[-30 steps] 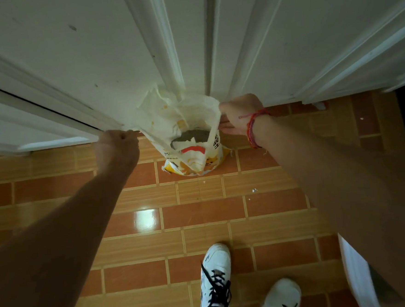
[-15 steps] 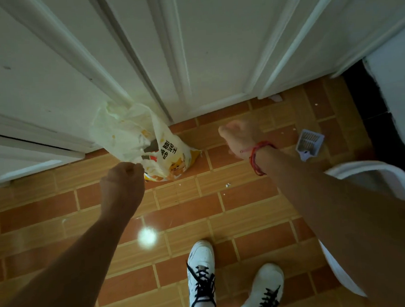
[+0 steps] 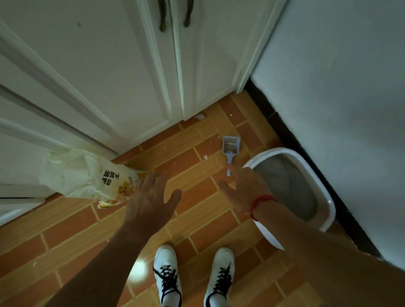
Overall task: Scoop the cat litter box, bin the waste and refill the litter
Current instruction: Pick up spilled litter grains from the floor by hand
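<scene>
A second ago both hands pinched the rim of the litter bag (image 3: pixel 85 176). Half a second ago they had let go, the left curled into a loose fist. Now both are spread flat above the tiled floor (image 3: pixel 82 233), and more of the corner on the right has come into view.

The left grip (image 3: pixel 149 202) is wide, fingers straight and fanned, palm down, and it holds nothing. Its fingertips overlap the lower end of the bag in this view, and whether they touch it cannot be told. The right grip (image 3: pixel 243 190), with a red cord (image 3: pixel 262 200) at the wrist, is just as wide and also holds nothing. Its fingertips lie close to the handle end of the scoop (image 3: pixel 231 146), with contact unclear.

The bag leans tilted, its crumpled top against the base of the white cabinet doors (image 3: pixel 118 63) and its printed end on the floor. The blue-grey scoop lies flat on the tiles between the cabinet and the litter box (image 3: pixel 280 150). The white box sits on the floor along the right wall, with grey litter (image 3: pixel 287 183) inside. Two white shoes (image 3: pixel 166 263) stand below the hands.
</scene>
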Tool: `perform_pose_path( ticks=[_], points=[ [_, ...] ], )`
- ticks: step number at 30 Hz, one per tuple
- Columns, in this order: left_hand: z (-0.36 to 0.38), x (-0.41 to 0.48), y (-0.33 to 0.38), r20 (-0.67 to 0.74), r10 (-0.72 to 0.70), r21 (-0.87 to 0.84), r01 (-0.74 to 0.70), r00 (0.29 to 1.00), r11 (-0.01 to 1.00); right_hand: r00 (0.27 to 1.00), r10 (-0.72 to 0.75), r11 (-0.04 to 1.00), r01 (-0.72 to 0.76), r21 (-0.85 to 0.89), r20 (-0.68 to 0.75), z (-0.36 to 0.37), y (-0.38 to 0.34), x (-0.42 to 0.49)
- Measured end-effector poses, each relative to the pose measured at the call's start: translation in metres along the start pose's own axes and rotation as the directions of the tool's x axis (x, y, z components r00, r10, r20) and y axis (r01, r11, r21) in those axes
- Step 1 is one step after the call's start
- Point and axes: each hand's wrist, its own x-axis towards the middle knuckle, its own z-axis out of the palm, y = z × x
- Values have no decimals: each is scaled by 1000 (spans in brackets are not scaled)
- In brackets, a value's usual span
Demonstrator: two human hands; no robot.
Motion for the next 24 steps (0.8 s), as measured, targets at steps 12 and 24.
perform_pose_path(
  ticks=[12, 24],
  points=[
    [-98, -54, 163, 161, 220, 191, -249, 962, 950, 977, 97, 994, -107, -39, -188, -92, 66, -176],
    [-171, -106, 213, 131, 507, 215, -524, 852, 824, 892, 266, 956, -293, -19, -367, -106, 49, -300]
  ],
)
